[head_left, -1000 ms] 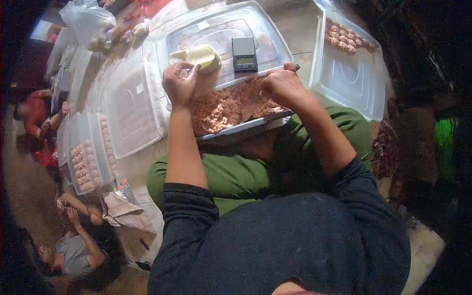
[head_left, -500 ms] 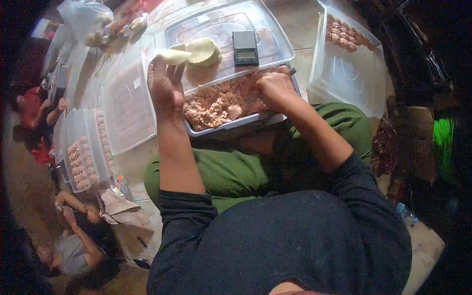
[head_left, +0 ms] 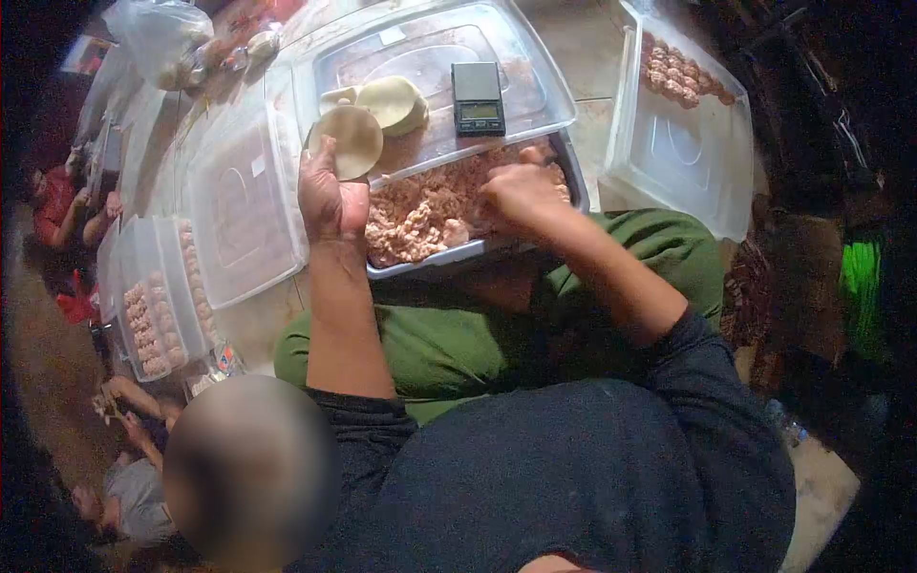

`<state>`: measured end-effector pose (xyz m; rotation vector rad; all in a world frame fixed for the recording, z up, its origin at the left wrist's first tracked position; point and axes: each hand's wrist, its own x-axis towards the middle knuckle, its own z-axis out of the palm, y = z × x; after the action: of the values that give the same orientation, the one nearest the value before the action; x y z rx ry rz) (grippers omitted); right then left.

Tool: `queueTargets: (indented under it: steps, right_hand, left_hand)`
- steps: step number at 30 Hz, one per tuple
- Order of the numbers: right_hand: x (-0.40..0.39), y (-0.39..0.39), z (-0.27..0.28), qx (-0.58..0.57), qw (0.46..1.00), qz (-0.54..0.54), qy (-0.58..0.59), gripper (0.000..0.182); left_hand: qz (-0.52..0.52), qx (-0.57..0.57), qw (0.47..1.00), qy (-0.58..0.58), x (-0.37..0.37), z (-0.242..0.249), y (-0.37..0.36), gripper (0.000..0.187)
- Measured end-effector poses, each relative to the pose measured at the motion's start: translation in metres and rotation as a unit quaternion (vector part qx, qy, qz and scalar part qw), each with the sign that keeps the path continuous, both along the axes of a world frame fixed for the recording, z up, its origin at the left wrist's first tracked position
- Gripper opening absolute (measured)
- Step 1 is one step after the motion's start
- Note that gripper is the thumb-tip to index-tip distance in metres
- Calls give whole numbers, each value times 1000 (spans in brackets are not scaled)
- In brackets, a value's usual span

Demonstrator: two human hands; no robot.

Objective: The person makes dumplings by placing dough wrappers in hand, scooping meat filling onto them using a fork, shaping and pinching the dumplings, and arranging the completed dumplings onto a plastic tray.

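Note:
My left hand [head_left: 331, 199] holds up a thin round dumpling wrapper [head_left: 355, 138], pinched at its lower edge by the thumb. Behind it, a stack of pale wrappers [head_left: 399, 107] lies on a clear plastic lid [head_left: 435, 158]. My right hand [head_left: 525, 199] is curled over the right part of the minced filling [head_left: 411, 222], somewhat blurred. Whatever its closed fingers hold is hidden. The filling sits in a grey-rimmed tub [head_left: 458, 256] before my knees, partly covered by the lid. A small digital scale [head_left: 478, 99] rests on the lid.
To the right stands a clear container [head_left: 676, 172] with several dumplings [head_left: 673, 69]. At left are another lid [head_left: 244, 205] and containers of dumplings [head_left: 153, 320]. A plastic bag [head_left: 158, 43] lies at the back left. People sit at left; one head [head_left: 250, 473] is near my left arm.
The wrapper in my left hand has come off the stack and turned to face me. My right hand has shifted left and slightly down over the filling. A person's head has entered at lower left.

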<state>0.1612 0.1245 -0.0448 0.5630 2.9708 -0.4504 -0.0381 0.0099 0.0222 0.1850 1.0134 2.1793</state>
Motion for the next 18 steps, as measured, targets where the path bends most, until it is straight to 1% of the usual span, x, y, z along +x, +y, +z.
queueTargets:
  steps: [1, 2, 5, 6, 8, 11, 14, 15, 17, 18]
  right_hand:
    - [-1, -9, 13, 3, 1000, 14, 17, 14]
    - [0, -12, 8, -16, 999, 4, 35, 14]
    - [0, -14, -2, -47, 996, -13, 77, 15]
    - [0, -15, 0, -54, 994, -20, 88, 16]
    - [3, -12, 7, -85, 994, -37, 64, 16]
    - [4, -9, 5, -98, 992, -50, 60, 18]
    - [3, -10, 5, -106, 991, -55, 58, 18]
    - [3, -12, 6, -112, 991, -58, 54, 18]
    - [4, -15, 4, -111, 986, -64, 105, 18]
    - [2, -16, 5, -111, 983, -66, 132, 17]
  left_hand:
    - [9, -1, 1000, -11, 1, -1, 0, 31]
    - [-4, 25, 999, -33, -7, -13, -2, 31]
    - [1, 38, 996, -83, -1, -2, 0, 31]
    - [-8, 38, 997, -72, -1, -2, 1, 31]
    - [-28, 36, 998, -50, -1, -5, 2, 31]
    - [20, -26, 999, 6, 1, -11, 1, 31]
    - [59, -60, 996, -27, 7, -6, 2, 31]
    - [51, -56, 997, -33, 9, -4, 1, 32]
    - [41, -48, 997, -44, 12, 2, 1, 32]
    - [45, -20, 998, -41, 15, 8, 2, 33]
